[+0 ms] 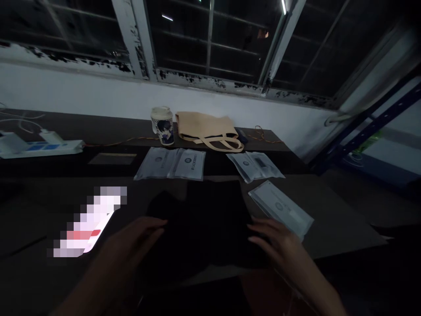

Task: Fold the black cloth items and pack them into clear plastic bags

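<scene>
Two bare forearms (pixel 315 278) reach in from the near left and right; the left hand (pixel 143 232) and right hand (pixel 276 241) face each other, apart, fingers (pixel 156 222) pointing inward.

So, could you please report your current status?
Left grip and right grip at opposite sides of black item; hold unclear. Black item too dark for detail. Nearest pale packet close by right grip.

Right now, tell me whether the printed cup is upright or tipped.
Upright: the printed cup stands on its base, pale lid uppermost, beside the tan bag. How full it is, I cannot tell.
</scene>
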Tool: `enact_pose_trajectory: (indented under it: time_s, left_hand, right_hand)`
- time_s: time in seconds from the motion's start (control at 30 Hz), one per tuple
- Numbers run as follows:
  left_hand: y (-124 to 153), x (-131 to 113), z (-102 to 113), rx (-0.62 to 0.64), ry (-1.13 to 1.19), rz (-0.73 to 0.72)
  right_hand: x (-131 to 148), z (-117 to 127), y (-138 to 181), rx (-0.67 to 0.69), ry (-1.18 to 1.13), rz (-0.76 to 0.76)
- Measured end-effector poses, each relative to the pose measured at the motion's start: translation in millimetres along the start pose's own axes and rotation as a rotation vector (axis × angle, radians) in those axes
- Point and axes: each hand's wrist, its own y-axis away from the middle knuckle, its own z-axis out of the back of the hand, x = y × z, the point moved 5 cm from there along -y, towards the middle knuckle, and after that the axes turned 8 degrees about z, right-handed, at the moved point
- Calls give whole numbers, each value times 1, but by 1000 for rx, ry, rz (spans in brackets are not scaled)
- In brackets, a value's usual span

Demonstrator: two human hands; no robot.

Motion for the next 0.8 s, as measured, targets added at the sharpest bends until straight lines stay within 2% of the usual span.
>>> enact_pose_trajectory:
  time_s: [0.07,0.13,0.2,0.27,0.37,0.43,0.53,0.63,0.73,0.8]
  left_hand:
    - [-4,-25,-30,99,-71,-192]
    - [-2,-37,-57,114,-220,-375]
    - [1,-33,-77,110,-360,-437]
    - [4,-23,-84,118,-443,-429]
    - [4,-19,-79,162,-476,-393]
    - [-6,-30,-73,170,-457,-356]
    - [-32,-56,-71,119,-382,-365]
    - [-60,-68,-89,122,-348,-456]
    - [-81,-55,-108,127,-383,-447]
    - [-88,-47,-113,118,-407,-432]
  right_hand:
    - [6,-20,-24,-72,44,69]
    - [10,-47,-39,-65,118,140]
    - [9,-71,-42,-35,215,150]
    - [6,-87,-36,-9,297,110]
    - [4,-88,-29,29,347,62]
    - [6,-80,-37,35,356,44]
    - [5,-67,-68,-2,356,50]
    - [-5,-70,-102,8,350,123]
    - [-23,-81,-121,32,383,126]
    - [-33,-86,-126,30,409,90]
